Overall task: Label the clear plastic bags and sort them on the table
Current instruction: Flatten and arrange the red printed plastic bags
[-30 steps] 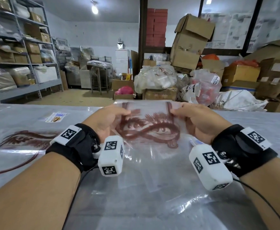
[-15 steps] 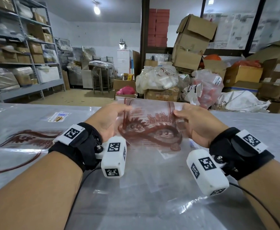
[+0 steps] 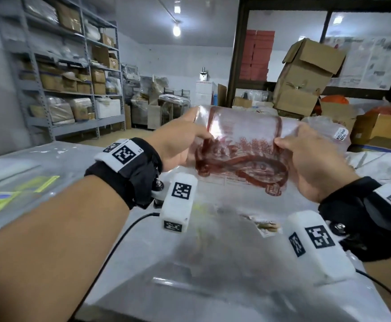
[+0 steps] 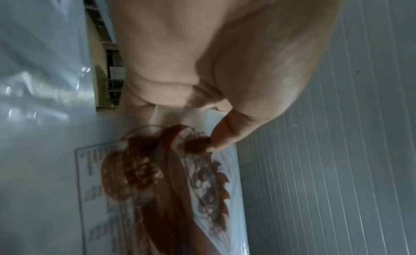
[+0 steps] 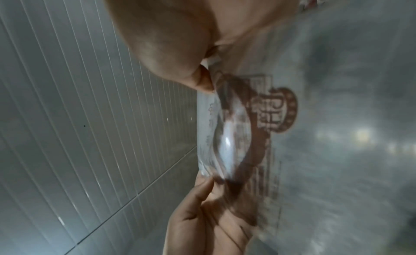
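A clear plastic bag [image 3: 243, 156] with a dark red printed design hangs above the table [image 3: 39, 163], stretched between both hands. My left hand [image 3: 183, 140] pinches its left edge between thumb and fingers. My right hand [image 3: 306, 163] pinches its right edge the same way. In the left wrist view the left thumb presses the bag [image 4: 162, 184] near the red print. In the right wrist view the bag [image 5: 243, 134] bulges between my right thumb and the left hand [image 5: 209, 214] further on. More clear bags [image 3: 213, 263] lie flat under my wrists.
A small printed label [image 3: 267, 226] lies on the bags near my right wrist. Yellow-green printed bags [image 3: 8, 196] lie at the table's left. Beyond the table stand metal shelves [image 3: 57, 73] with boxes, stacked cartons [image 3: 306, 75] and filled plastic sacks [image 3: 329, 133].
Both hands have lifted the printed bag up off the table and away from me. The head view has swung to the right and blurred.
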Tool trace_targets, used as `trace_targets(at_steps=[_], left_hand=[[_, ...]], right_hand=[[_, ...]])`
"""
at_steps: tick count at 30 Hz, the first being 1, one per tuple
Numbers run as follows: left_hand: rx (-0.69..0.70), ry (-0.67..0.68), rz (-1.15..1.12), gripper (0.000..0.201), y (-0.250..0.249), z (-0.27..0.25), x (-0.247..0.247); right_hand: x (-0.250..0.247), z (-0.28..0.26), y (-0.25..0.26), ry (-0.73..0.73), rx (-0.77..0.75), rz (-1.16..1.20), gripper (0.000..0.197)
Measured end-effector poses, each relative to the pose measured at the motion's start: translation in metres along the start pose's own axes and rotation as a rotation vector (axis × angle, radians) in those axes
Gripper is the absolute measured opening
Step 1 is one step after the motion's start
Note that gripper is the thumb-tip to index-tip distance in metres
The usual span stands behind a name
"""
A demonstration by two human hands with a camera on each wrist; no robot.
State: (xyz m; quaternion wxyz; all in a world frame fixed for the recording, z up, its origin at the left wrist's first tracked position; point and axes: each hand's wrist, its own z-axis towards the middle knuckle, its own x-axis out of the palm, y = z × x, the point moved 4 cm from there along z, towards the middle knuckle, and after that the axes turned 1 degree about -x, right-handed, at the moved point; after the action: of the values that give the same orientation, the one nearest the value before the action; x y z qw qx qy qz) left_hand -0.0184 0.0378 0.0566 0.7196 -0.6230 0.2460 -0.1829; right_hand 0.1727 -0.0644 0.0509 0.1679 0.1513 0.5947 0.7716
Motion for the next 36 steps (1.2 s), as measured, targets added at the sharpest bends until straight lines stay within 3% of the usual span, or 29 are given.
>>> trace_targets(at_steps=[7,14,16,18,21,23,29,33,36], left_hand=[[-0.052,-0.197,0.216,0.075,-0.004,-0.060,-0.097],[-0.072,-0.345,0.242,0.081,0.007,-0.107,-0.208],[-0.159,-0.384,0.347,0.074,0.022,-0.116,-0.229],[-0.323,-0.385,0.418,0.063,0.050,-0.121,-0.247],[-0.514,-0.404,0.442,0.052,0.089,-0.129,-0.260],[-0.547,-0.435,0.569,0.051,0.101,-0.131,-0.264],[-0.472,-0.489,0.729,0.053,0.095,-0.127,-0.267],[-0.465,-0.481,0.710,0.055,0.097,-0.125,-0.262],[-0.448,-0.480,0.669,0.052,0.101,-0.125,-0.266]], right_hand=[[0.097,-0.016,-0.010,0.205,0.037,-0.040,0.004],[0.194,-0.025,-0.015,0.309,-0.079,-0.012,0.049],[0.220,-0.027,-0.032,0.366,0.005,-0.040,0.061],[0.241,-0.037,-0.055,0.456,0.192,-0.059,0.063],[0.253,-0.053,-0.080,0.530,0.385,-0.196,0.035],[0.254,-0.055,-0.089,0.525,0.417,-0.214,0.037],[0.252,-0.049,-0.090,0.489,0.349,-0.247,0.045],[0.254,-0.052,-0.089,0.491,0.365,-0.234,0.033],[0.255,-0.052,-0.090,0.476,0.354,-0.231,0.044]])
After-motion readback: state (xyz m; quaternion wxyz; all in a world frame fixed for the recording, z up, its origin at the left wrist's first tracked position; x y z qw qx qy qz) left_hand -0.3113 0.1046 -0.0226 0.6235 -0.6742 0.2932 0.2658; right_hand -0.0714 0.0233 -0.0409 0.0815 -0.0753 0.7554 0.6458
